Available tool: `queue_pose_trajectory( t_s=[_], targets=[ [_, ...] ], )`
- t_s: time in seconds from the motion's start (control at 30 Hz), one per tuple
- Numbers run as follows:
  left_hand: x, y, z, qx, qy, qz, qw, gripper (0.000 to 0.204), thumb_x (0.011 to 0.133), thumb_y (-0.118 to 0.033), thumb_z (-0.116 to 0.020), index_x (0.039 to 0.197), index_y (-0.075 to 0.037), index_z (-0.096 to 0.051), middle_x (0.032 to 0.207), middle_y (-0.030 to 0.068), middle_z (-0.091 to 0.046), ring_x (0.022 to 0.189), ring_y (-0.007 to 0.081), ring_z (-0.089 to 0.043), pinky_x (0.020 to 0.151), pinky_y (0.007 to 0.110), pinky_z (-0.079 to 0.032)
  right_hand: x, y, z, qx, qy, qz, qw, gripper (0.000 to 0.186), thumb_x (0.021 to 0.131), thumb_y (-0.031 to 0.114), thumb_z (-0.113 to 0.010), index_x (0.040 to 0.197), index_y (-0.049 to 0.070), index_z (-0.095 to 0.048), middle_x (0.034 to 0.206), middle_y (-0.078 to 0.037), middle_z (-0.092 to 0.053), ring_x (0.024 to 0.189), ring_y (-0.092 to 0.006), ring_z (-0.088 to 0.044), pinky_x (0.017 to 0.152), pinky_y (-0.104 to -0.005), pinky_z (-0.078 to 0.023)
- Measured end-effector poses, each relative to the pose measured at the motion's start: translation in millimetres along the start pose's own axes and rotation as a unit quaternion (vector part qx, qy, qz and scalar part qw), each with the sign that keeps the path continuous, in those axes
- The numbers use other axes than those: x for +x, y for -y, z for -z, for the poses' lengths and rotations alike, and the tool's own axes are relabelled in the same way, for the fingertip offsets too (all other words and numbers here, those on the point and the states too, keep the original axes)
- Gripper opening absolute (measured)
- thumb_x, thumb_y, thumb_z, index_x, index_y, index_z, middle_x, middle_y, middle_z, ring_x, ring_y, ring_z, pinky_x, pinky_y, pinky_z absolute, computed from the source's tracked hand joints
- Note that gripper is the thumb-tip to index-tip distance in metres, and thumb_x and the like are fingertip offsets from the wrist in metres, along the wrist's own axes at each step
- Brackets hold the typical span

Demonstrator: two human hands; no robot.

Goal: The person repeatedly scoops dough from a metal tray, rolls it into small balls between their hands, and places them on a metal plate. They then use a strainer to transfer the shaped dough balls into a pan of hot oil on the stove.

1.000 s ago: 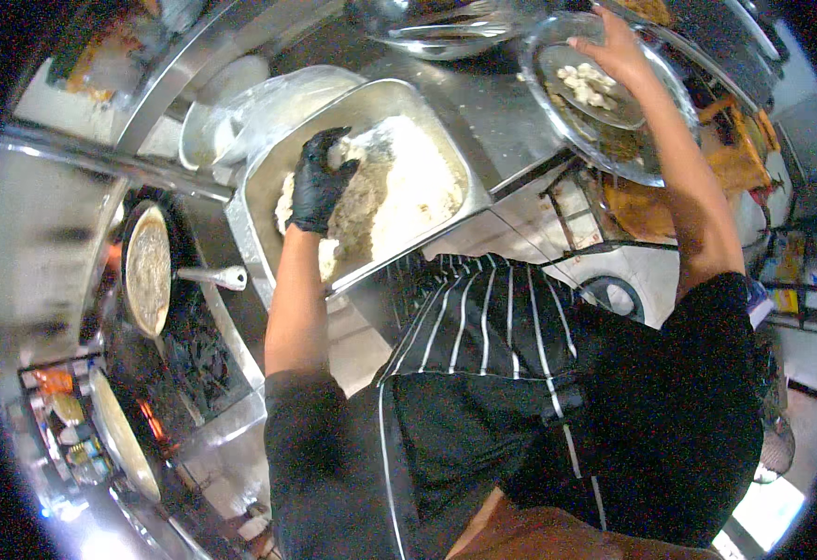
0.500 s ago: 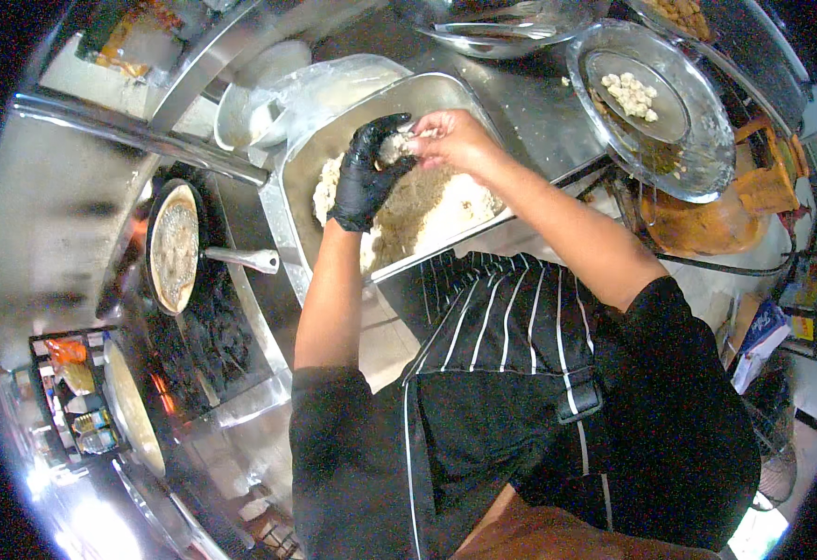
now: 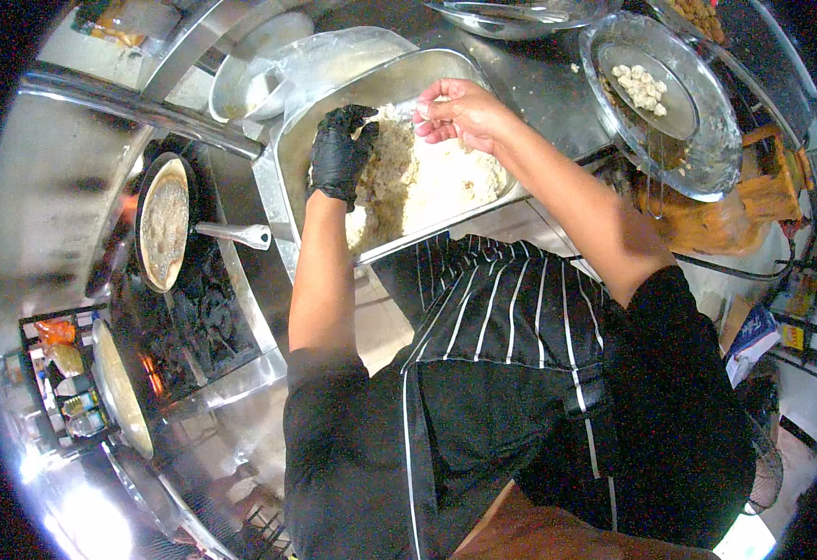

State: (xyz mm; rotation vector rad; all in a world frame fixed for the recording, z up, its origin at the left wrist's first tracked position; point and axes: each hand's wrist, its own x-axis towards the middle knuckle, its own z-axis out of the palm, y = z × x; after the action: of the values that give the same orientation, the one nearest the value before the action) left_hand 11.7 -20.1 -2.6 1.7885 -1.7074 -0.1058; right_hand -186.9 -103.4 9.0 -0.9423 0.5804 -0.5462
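My left hand [image 3: 338, 154], in a black glove, is curled inside a rectangular steel tray [image 3: 287, 215] of white floury crumbs [image 3: 450, 182]; whatever it holds is hidden by the fingers. Beside it, my bare right hand [image 3: 455, 117] hangs over the tray with fingertips bent together, apparently dusted white, their contents too small to name. A gap separates the two hands. To the right, a wide metal bowl [image 3: 712, 173] holds an inner dish with small white lumps [image 3: 642, 89]. Behind the tray lies a plastic bag [image 3: 352, 56] over a round steel container [image 3: 231, 89].
On the stove at left sits a pan of bubbling liquid [image 3: 161, 224], its handle pointing toward the tray, near glowing orange heat; a second pale pan [image 3: 121, 392] is lower down. A steel bowl [image 3: 521, 19] stands at the back. An orange-brown vessel [image 3: 735, 219] is below the right bowl.
My right hand left the right-hand bowl and came to meet my left hand over the tray. Since half a second ago the two hands have parted slightly, the left shifting leftward.
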Motion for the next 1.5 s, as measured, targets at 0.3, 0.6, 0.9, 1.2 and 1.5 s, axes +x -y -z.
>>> queue_pose_trajectory(
  t_s=[0.3,0.6,0.9,1.2,1.5],
  targets=[
    [1.9,1.6,-4.5,0.004,0.057,0.010,0.998,0.015,0.079,-0.018,-0.057,0.089,-0.009,-0.065,0.089,0.0141,-0.062,0.085,0.0306,-0.058,0.075,0.038,-0.045,11.9,-2.0,-11.5,-0.152,-0.178,0.071,0.970,0.048,0.086,0.049,-0.048,0.057,0.011,-0.045,0.049,0.003,-0.038,0.042,-0.0078,-0.033,0.033,-0.0255,-0.022],
    [5.0,10.1,-11.8,0.026,0.082,-0.018,0.996,0.022,0.081,-0.024,-0.053,0.091,-0.007,-0.064,0.089,0.0157,-0.061,0.087,0.0336,-0.057,0.075,0.041,-0.045,13.9,-6.1,-3.0,0.044,-0.057,0.055,0.996,0.029,0.086,0.037,-0.054,0.084,0.007,-0.054,0.069,-0.004,-0.054,0.054,-0.0099,-0.049,0.046,-0.0229,-0.041],
    [5.1,15.9,-17.5,0.021,0.094,-0.030,0.995,0.021,0.081,-0.020,-0.051,0.090,-0.008,-0.065,0.089,0.0143,-0.062,0.084,0.0313,-0.058,0.074,0.038,-0.045,14.6,-3.9,10.8,0.120,-0.022,0.012,0.992,0.020,0.083,0.029,-0.061,0.087,0.010,-0.057,0.081,-0.007,-0.059,0.064,-0.0119,-0.055,0.050,-0.0216,-0.045],
    [2.1,2.6,-16.5,-0.040,0.102,0.004,0.994,0.015,0.077,-0.013,-0.056,0.087,-0.007,-0.066,0.083,0.0125,-0.063,0.078,0.0274,-0.060,0.070,0.035,-0.047,7.4,6.2,8.0,0.109,-0.063,-0.007,0.992,0.044,0.082,0.050,-0.054,0.062,0.012,-0.045,0.051,0.002,-0.041,0.037,-0.0064,-0.034,0.030,-0.0196,-0.024],
    [-8.6,-37.9,-53.6,0.044,0.217,-0.171,0.960,0.053,0.072,-0.036,-0.064,0.117,-0.011,-0.052,0.115,0.0175,-0.053,0.108,0.0329,-0.047,0.094,0.039,-0.037,11.5,0.7,7.8,0.049,-0.049,0.104,0.992,0.036,0.082,0.035,-0.060,0.062,0.009,-0.047,0.054,0.001,-0.045,0.039,-0.0101,-0.040,0.034,-0.0227,-0.036]
  ],
)
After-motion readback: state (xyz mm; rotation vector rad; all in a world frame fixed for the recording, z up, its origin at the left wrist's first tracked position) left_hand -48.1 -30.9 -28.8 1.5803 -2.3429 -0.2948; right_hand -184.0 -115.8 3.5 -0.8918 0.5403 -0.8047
